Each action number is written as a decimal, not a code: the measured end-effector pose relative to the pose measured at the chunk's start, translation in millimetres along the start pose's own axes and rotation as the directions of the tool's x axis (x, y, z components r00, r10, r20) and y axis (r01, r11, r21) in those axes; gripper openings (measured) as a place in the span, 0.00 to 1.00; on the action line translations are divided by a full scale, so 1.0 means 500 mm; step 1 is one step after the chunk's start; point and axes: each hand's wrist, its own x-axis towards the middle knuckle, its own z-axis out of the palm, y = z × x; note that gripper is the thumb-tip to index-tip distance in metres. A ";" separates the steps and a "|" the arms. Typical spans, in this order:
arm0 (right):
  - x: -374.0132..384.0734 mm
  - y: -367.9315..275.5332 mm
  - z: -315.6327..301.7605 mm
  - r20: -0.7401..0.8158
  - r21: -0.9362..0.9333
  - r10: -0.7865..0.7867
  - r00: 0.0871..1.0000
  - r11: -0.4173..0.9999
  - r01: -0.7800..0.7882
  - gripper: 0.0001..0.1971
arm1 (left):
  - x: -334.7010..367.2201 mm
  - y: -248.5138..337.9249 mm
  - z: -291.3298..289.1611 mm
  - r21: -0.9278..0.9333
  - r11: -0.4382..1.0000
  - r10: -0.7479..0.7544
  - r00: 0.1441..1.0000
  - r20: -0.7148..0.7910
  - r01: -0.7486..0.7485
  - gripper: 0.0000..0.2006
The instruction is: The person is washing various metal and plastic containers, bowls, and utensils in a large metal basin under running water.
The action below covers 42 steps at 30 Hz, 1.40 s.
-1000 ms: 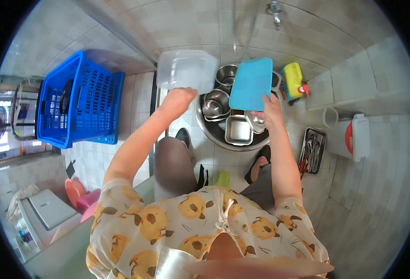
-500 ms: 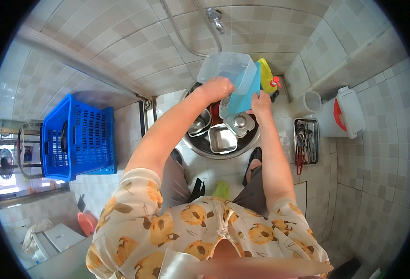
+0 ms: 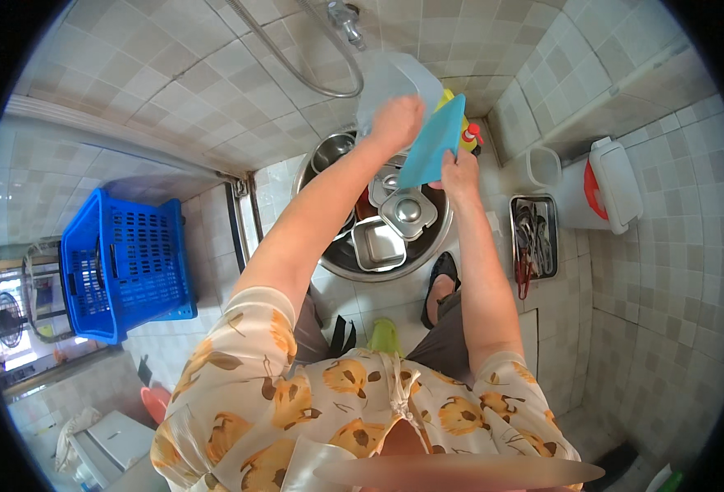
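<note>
My left hand (image 3: 398, 125), its fingers curled closed, grips a clear plastic container (image 3: 404, 75) tilted above the far rim of a round metal basin (image 3: 317, 176). The exact hold is hidden behind the knuckles. A flat light-blue lid (image 3: 434, 148) stands slanted in my right hand (image 3: 459, 172), which pinches its lower right edge. The lid overlaps the container's right side. Below both hands, the basin holds a square steel pan (image 3: 380, 244), metal lids with round knobs (image 3: 408, 211) and a steel bowl (image 3: 332, 151).
Behind the lid stands a yellow bottle with a red cap (image 3: 470, 134). To the right are a tray of utensils (image 3: 534, 238), a clear tub (image 3: 543, 167) and a white bin (image 3: 616, 187). A blue crate (image 3: 124, 266) sits left. A hose (image 3: 296, 79) hangs beside a wall tap (image 3: 345, 23).
My left hand has moved up and slightly right, and the container has tipped and risen with it. The blue lid has turned more upright in my right hand. The view has shifted slightly.
</note>
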 end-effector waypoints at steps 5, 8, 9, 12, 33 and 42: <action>0.005 -0.001 0.009 -0.044 -0.538 -0.278 0.960 0.816 0.212 0.11 | 0.059 -0.073 -0.028 -0.119 0.986 -0.135 0.977 -0.163 0.116 0.10; -0.017 -0.031 0.018 -0.035 -0.605 -0.282 0.959 0.769 0.205 0.14 | 0.083 -0.053 -0.101 -0.559 0.643 -0.474 0.846 0.246 0.523 0.10; -0.011 -0.028 0.018 -0.024 -0.581 -0.283 0.959 0.784 0.217 0.15 | 0.091 -0.047 -0.117 -0.586 0.590 -0.494 0.822 0.282 0.555 0.09; 0.003 -0.018 0.032 0.004 -0.529 -0.302 0.953 0.808 0.258 0.14 | 0.109 -0.060 -0.138 -0.579 0.523 -0.544 0.768 0.337 0.625 0.08; 0.010 -0.039 0.101 0.239 0.380 0.200 0.950 0.881 -0.281 0.24 | 0.162 -0.086 0.003 -0.057 0.841 -0.528 0.839 0.128 0.538 0.13; 0.055 0.020 0.123 0.176 0.542 0.178 0.968 0.803 -0.246 0.15 | 0.020 -0.053 -0.087 0.109 0.994 -0.051 0.890 0.453 0.002 0.17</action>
